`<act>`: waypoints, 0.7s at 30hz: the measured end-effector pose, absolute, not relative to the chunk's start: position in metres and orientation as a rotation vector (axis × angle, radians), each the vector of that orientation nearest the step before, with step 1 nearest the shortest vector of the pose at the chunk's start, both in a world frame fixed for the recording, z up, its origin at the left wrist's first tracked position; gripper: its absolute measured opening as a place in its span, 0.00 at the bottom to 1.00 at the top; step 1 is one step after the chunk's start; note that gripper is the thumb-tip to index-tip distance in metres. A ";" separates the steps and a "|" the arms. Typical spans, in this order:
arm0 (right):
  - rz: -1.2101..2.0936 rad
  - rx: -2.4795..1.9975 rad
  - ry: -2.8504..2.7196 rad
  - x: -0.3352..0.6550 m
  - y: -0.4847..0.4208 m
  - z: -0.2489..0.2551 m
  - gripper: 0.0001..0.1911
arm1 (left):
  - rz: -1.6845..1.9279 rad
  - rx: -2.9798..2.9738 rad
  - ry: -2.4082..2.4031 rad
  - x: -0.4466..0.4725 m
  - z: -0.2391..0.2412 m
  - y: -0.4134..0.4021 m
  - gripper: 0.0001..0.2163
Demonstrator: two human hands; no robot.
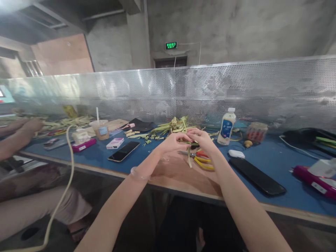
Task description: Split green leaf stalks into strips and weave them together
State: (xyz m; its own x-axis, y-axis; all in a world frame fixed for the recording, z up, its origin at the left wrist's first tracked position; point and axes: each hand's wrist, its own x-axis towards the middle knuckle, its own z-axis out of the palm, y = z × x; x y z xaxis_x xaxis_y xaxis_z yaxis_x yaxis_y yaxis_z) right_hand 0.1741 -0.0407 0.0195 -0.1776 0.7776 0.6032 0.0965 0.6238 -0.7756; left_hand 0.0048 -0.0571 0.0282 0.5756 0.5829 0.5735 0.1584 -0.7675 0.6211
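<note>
Close together over the tan board (pixel 181 178), my left hand (pixel 174 141) and my right hand (pixel 201 139) pinch a pale green plant strip (pixel 189 160). Its lower end hangs down between them. Fingers of both hands are bent around it, partly hiding it. Just behind lies a heap of green and cream plant strips (pixel 181 124). Beneath and beside my right hand rest scissors with yellow and orange handles (pixel 203 163), their blades pointing left. A small dark thing by my right fingers is too blurred to name.
Left on the blue table stand a phone (pixel 124 152), cigarette-like box (pixel 114 143), cup with straw (pixel 99 130) and tissue pack (pixel 84 144). Right: a bottle (pixel 226 127), earbud case (pixel 236 154), black case (pixel 257 176). A perforated metal screen (pixel 126 87) runs behind. Another person's arms (pixel 21 134) are far left.
</note>
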 end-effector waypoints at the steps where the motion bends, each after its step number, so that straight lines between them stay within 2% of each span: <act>1: 0.714 -0.732 -1.633 0.174 -0.041 0.019 0.08 | 1.096 2.285 0.587 0.005 0.029 -0.058 0.09; 14: 0.475 -0.799 -1.628 0.173 -0.035 0.016 0.09 | 1.062 2.318 0.571 0.005 0.024 -0.050 0.08; 21: 0.511 -0.785 -1.694 0.170 -0.045 0.020 0.19 | 1.196 2.060 0.684 0.002 0.023 -0.036 0.15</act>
State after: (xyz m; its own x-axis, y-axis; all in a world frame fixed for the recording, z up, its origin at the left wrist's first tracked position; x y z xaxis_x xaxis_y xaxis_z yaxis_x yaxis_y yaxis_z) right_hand 0.1698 -0.0445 0.0202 -0.1338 0.7281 0.6723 0.2351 0.6823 -0.6922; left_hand 0.0021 -0.0364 0.0229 0.4477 0.7072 0.5471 0.1132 -0.6518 0.7499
